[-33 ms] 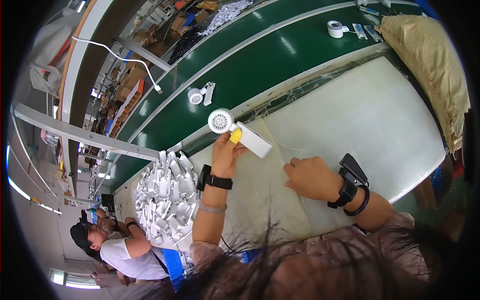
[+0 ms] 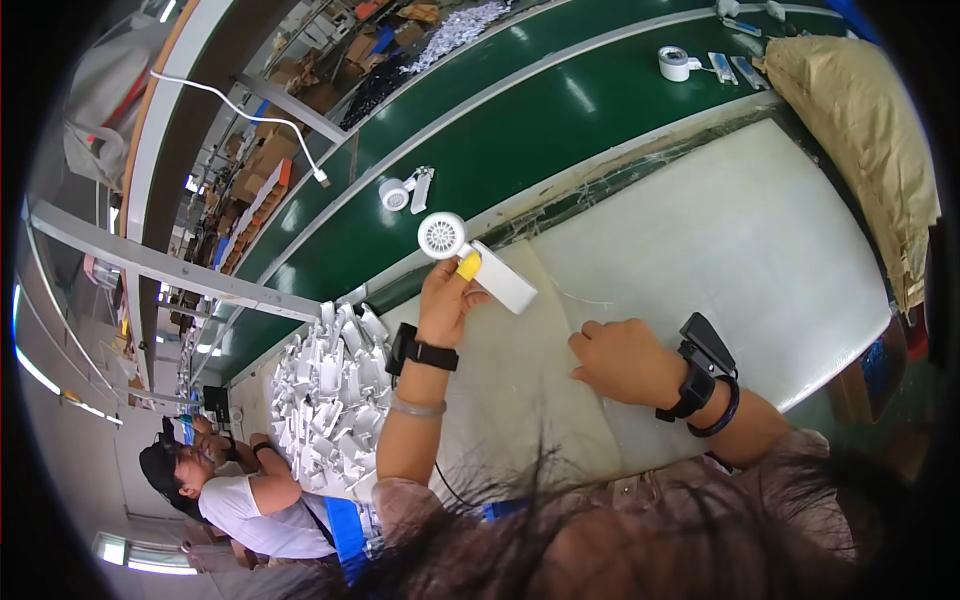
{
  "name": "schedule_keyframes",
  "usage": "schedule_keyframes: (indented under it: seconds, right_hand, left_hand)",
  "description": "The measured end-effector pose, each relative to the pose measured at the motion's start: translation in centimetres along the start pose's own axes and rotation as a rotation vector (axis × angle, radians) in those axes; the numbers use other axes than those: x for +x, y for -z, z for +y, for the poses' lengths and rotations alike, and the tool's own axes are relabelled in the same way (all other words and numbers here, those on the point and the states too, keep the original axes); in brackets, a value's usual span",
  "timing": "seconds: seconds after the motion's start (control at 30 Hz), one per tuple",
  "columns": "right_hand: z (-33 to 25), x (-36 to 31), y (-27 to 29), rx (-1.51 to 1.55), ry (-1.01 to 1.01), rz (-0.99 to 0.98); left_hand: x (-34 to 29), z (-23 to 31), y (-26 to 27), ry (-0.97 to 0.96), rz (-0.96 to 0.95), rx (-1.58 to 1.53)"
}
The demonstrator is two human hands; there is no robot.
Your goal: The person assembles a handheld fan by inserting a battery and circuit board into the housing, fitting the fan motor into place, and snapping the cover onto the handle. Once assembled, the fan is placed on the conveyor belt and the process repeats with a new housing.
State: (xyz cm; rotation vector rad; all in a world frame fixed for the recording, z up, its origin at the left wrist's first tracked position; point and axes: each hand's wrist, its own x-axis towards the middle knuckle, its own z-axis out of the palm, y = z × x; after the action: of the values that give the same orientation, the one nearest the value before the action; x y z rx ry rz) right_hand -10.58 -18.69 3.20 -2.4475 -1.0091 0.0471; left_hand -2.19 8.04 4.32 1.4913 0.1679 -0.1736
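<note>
My left hand is closed around a small white handheld fan, gripping it where the round grilled head meets the flat handle. A yellow cover wraps one fingertip. The fan is held tilted above the pale work mat, its grille facing up. My right hand hovers over the mat's middle, knuckles up and fingers curled; the palm side is hidden, so what it may hold does not show. Left of my left forearm lies a heap of white plastic casings.
Beyond the mat runs a green conveyor belt carrying another white fan and a round white part with blue-white pieces. A brown paper sack stands far right. A white cable hangs at upper left. A co-worker sits at left.
My left hand and the fan have shifted very slightly to the left and away from me. My right hand stays practically where it was.
</note>
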Motion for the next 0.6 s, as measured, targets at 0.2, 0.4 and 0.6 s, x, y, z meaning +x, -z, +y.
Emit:
schedule_keyframes:
  seconds: [0.2, 0.4, 0.6]
  right_hand:
    - [-0.2, 0.1, 0.0, -0.022, 0.025, -0.03]
    - [0.2, 0.5, -0.2, 0.021, 0.043, -0.032]
    - [0.4, 0.8, 0.2, 0.066, 0.039, -0.02]
  left_hand:
    - [10.5, 3.2, 3.1, 0.01, 0.22, 0.429]
    - [20.5, 1.4, 4.1, -0.163, 0.47, 0.696]
    - [24.2, 0.0, 5.9, -0.572, 0.781, 0.99]
